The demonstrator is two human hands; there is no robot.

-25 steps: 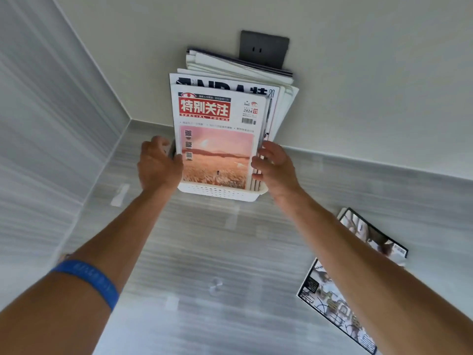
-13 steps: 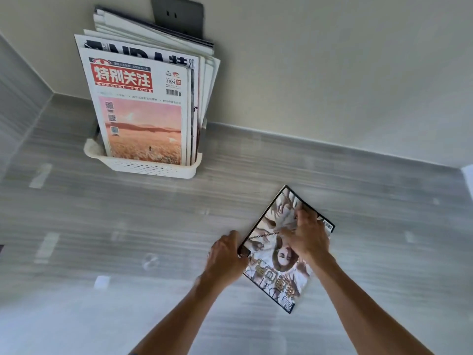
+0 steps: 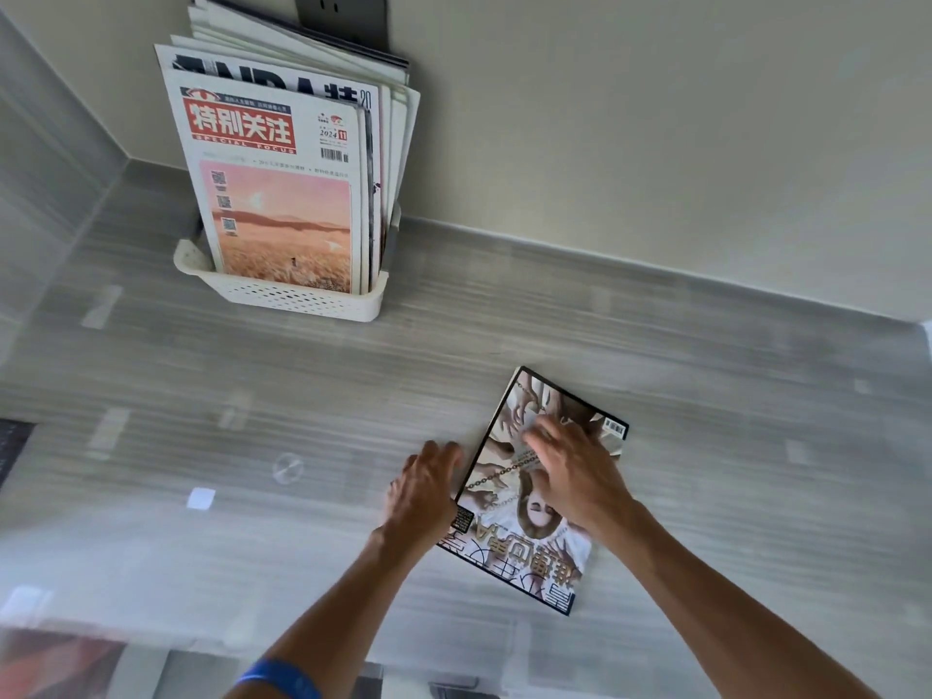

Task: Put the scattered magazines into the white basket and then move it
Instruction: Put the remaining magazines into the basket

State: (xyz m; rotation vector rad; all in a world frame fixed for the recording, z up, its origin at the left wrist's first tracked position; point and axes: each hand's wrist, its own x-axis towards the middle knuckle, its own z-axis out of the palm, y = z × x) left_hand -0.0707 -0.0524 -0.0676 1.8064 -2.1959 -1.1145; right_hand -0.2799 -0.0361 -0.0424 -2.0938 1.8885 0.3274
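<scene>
1. A loose magazine [image 3: 542, 489] lies flat on the grey wood-grain floor [image 3: 706, 396], cover up, turned at an angle, its title nearest the person. The cover shows a face, many reaching hands and a chain, inside a dark border.
2. The right hand [image 3: 575, 476] rests on top of the cover, palm down, its fingers [image 3: 537, 431] spread and bent a little, pressing on the paper rather than wrapped round it.
3. The left hand [image 3: 423, 496] sits at the magazine's left edge, its fingers [image 3: 444, 454] gently curled against that edge. Whether they have got under the cover cannot be told.
4. A blue wristband [image 3: 282, 681] shows on the left forearm at the bottom edge.
5. The white basket [image 3: 297, 297], with perforated walls, stands on the floor against the cream wall [image 3: 655, 118], well apart from the loose magazine, up and to the left.
6. Several magazines stand upright in the basket, leaning back toward the wall. The front one [image 3: 277, 189] has a red title block and a pink-orange landscape picture.
7. A dark wall socket [image 3: 343, 15] sits on the wall behind the tops of the standing magazines.
8. Pale bits of tape [image 3: 200, 498] lie on the floor to the left of the hands.
</scene>
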